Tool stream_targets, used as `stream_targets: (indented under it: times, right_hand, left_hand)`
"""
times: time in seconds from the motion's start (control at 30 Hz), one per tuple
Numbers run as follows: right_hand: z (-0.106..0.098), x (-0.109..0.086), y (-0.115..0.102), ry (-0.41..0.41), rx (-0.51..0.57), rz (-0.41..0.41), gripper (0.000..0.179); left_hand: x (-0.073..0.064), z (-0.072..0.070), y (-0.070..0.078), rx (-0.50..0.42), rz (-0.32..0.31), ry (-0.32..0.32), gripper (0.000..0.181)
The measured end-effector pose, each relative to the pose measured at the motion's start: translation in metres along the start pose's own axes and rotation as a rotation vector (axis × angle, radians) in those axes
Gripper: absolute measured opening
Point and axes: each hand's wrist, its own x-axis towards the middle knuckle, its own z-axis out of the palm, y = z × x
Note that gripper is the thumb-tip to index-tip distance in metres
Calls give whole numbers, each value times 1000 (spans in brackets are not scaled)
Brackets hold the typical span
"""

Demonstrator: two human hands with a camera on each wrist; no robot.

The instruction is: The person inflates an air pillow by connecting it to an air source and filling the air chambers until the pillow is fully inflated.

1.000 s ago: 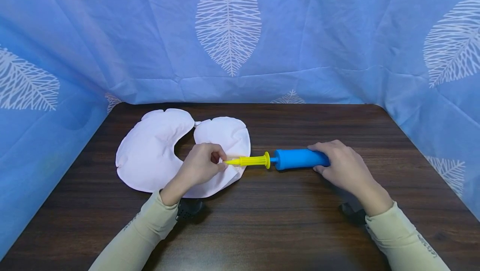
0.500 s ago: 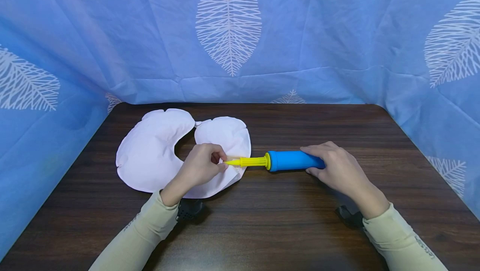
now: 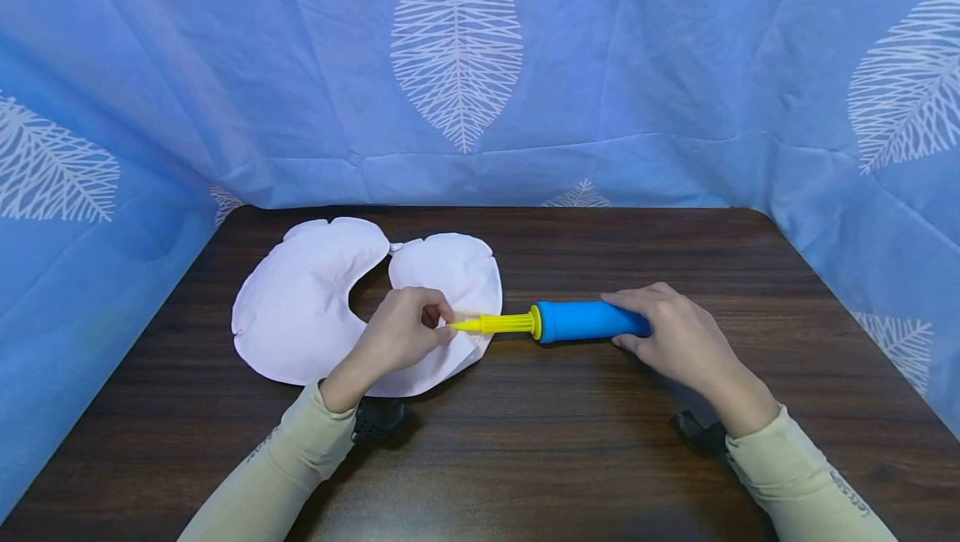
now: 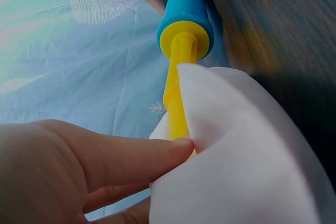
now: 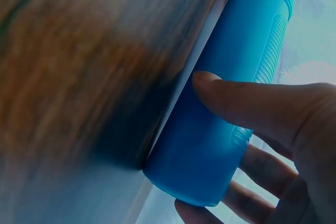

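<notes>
At the left of the dark table, a person's left hand (image 3: 401, 327) is pinching the narrow tip of a yellow, ribbed plastic tube (image 3: 506, 323) between thumb and finger, just where it is meeting a white, crescent-shaped fabric pillow (image 3: 285, 308). Fabric and fingers are hiding whether the tip is seated in an opening. To the right, the right hand (image 3: 678, 338) is gripping the far-right end of a blue, cylindrical plastic barrel (image 3: 581, 321), whose left end is sitting flush against the tube's yellow flange (image 3: 536, 322). The pillow is lying left of the barrel, its right lobe under the tube.

The step appears to be pumping. Doing it well would seem to mean holding the left pinch firm and still, sliding the barrel straight along the tube's line, and avoiding sideways bending that could be working the tip loose.

Beyond, dark wood-grain tabletop (image 3: 570, 459) is stretching to a blue cloth backdrop (image 3: 645, 67) printed with white leaves.
</notes>
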Motion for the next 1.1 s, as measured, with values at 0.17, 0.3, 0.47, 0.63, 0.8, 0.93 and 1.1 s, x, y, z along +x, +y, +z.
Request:
stream_targets:
  times: [0.17,0.3,0.47,0.63,0.8,0.93,1.1]
  right_hand:
    - [-2,-1,6,-11,-10,36,58]
    - [-6,-1,15,-34,-9,84,57]
    - [-11,-2,32,-67,-3,148,55]
    - [-15,-3,47,-73,1,196,55]
    - [-17,-4,57,-67,-10,216,53]
    - [-16,-4,55,-51,-17,206,52]
    - [-13,-3,48,-36,-8,185,51]
  left_hand:
    - [0,-1,0,-11,10,-2,7]
    - [0,-1,0,-12,11,1,7]
    - [1,-1,-1,-10,5,8,7]
    - [0,-1,-2,-6,7,10,7]
    - [1,-1,-2,-5,6,10,6]
    - [0,-1,-2,-3,4,12,6]
    - [0,-1,0,4,-2,23,7]
